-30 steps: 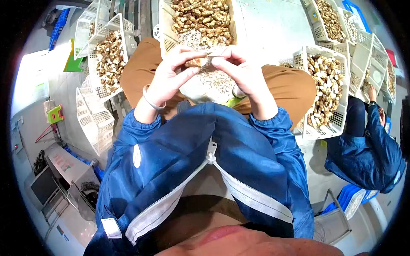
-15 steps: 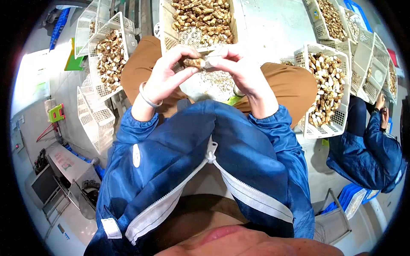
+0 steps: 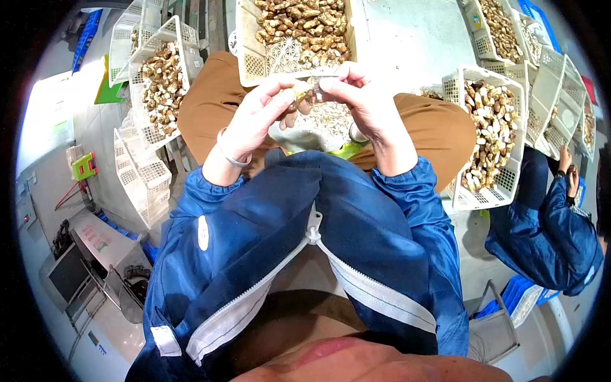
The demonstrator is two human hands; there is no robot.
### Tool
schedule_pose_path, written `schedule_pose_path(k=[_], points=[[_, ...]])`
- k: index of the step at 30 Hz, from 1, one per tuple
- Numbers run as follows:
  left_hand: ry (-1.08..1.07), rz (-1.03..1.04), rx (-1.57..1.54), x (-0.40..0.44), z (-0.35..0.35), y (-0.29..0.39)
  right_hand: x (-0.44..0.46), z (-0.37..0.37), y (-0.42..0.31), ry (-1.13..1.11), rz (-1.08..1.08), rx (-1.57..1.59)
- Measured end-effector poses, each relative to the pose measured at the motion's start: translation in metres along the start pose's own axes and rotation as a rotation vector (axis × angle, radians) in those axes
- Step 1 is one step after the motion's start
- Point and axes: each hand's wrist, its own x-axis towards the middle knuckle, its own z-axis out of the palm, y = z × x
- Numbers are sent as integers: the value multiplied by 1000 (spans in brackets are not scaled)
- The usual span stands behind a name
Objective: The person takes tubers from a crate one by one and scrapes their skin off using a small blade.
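Observation:
Pinched in my left hand [image 3: 261,114], which wears a pale band at the wrist, is a mushroom [image 3: 301,93] with a yellowish, pale surface, partly covered by the fingers. My right hand [image 3: 359,102] is closed close beside it, its fingers around a thin grey blade-like tool [image 3: 316,84] that is mostly hidden and touches or nearly touches the mushroom. Both hands are held above my lap, in front of a white crate [image 3: 251,63] of brown mushrooms [image 3: 305,28]. Beneath them, pale trimmings [image 3: 324,121] lie in a light container between my legs.
A white crate [image 3: 450,95] of mushrooms with pale stems stands by my right knee. Another mushroom crate [image 3: 186,57] is at left, above stacked white baskets [image 3: 143,181]. More crates line the right side, where a co-worker in a blue jacket [image 3: 541,223] sits.
My left hand has tilted and shifted slightly right and down, turning the mushroom. My right hand has moved a little, its fingers still closed.

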Motion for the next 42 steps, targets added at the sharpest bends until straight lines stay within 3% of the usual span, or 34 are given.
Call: schedule_pose_path(k=[4, 8, 12, 14, 18, 19, 20, 22, 23, 24, 25, 27, 29, 31, 32, 33, 34, 35, 37, 38, 39, 41, 42], points=[[27, -4, 121, 6, -3, -7, -1, 8, 3, -7, -128, -397], [17, -79, -55, 6, -3, -7, 8, -6, -2, 2, 43, -178], [65, -70, 69, 8, -4, -7, 7, 5, 2, -51, -54, -182], [69, -9, 234, 10, -10, -12, 9, 1, 3, -50, -26, -344], [41, -306, -552, -6, -28, -4, 21, -8, 18, 2, 13, -281], [121, -333, -635, -11, -41, -1, 23, -9, 20, 25, 35, -265], [368, -233, -664, -17, -49, 6, 25, -10, 22, 49, 59, -246], [314, 182, -841, -35, -132, -18, 28, -18, 32, 89, 107, -243], [436, 295, -933, -41, -167, -10, 30, -21, 36, 100, 120, -252], [634, 369, -837, -47, -203, -14, 33, -23, 38, 109, 132, -264], [618, 470, -975, -47, -221, -11, 37, -24, 40, 116, 142, -279], [823, 424, -1089, -24, -250, -20, 44, -23, 41, 117, 166, -237], [592, 248, -942, 28, -268, -53, 50, -25, 42, 109, 185, -249], [482, 17, -495, 106, -224, -52, 56, -27, 47, 136, 199, -300], [606, -82, -185, 147, -209, -56, 59, -31, 52, 138, 198, -327], [653, -98, 383, 187, -227, -85, 62, -35, 54, 142, 192, -353], [697, 146, 1052, 217, -229, -100, 63, -27, 44, 209, 262, -377], [564, -95, 1670, 238, -223, -96, 67, -27, 46, 202, 216, -359], [480, -190, 2057, 266, -229, -125, 66, -28, 35, 219, 326, -474], [424, -290, 2104, 279, -239, -140, 68, -32, 43, 202, 243, -425], [425, -223, 2177, 287, -248, -154, 67, -38, 46, 192, 263, -416], [472, -235, 2055, 289, -246, -155, 67, -33, 33, 236, 305, -432], [545, -27, 1946, 281, -245, -157, 67, -33, 31, 235, 286, -437]])
